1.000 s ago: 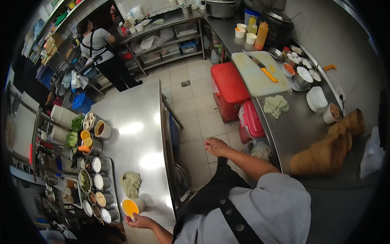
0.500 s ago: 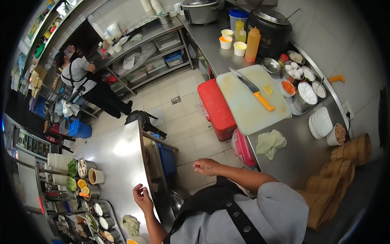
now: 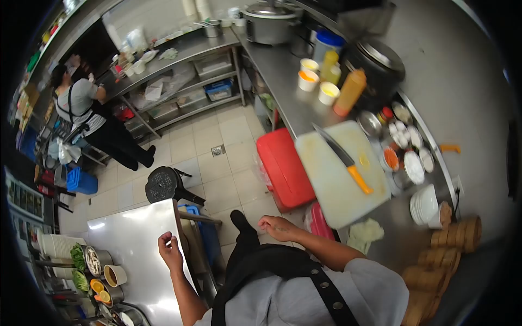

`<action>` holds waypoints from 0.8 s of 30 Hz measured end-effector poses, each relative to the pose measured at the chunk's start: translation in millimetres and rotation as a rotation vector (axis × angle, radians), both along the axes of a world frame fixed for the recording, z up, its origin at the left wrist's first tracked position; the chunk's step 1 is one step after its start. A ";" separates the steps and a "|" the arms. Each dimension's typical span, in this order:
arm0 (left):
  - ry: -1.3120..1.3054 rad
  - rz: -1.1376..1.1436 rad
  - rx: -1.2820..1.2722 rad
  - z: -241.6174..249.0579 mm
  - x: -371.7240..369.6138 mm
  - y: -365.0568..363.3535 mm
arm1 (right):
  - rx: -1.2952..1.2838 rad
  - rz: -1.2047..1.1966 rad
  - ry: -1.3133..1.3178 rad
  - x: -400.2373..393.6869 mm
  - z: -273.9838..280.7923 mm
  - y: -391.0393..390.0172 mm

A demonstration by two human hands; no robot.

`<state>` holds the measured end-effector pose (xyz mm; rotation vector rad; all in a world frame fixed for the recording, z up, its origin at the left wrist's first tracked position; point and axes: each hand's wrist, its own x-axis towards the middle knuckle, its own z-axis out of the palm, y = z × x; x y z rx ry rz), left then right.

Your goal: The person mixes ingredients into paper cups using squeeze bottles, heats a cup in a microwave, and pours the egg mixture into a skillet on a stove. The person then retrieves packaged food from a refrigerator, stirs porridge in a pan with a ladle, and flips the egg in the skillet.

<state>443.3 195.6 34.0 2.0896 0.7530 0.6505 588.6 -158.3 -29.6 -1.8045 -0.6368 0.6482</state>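
Observation:
My left hand [image 3: 169,251] hangs by the near edge of the steel table [image 3: 144,233], fingers loosely bent and apart, with nothing in it. My right hand [image 3: 276,227] is in front of my apron, above the floor near a pink container [image 3: 318,221]; its fingers are curled in and no object shows in them. On the counter to my right lies a cutting board [image 3: 326,190], with an orange-handled knife [image 3: 348,163] and a lemon piece [image 3: 364,160] on it. A pale green cloth [image 3: 365,234] rests beside the board.
A red cooler box [image 3: 283,168] and a black stool [image 3: 163,185] stand on the floor. Squeeze bottles [image 3: 350,92], sauce cups [image 3: 329,93], bowls and bamboo steamers [image 3: 435,266] line the right counter. Another person [image 3: 89,108] stands at the far-left counter.
The view has shifted as I move forward; my foot now shows on the floor. The stool and cooler look closer. Both hands remain without any object in them.

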 end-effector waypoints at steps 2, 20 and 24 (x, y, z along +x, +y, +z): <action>-0.050 0.008 -0.038 -20.0 32.8 37.4 | -0.134 0.002 -0.032 33.6 7.3 18.8; -0.160 -0.162 -0.513 -28.9 354.2 193.8 | -0.397 0.011 -0.163 312.5 20.4 163.6; -0.063 -0.249 -0.490 -26.0 430.4 211.7 | -0.484 0.099 -0.105 383.4 -9.7 179.0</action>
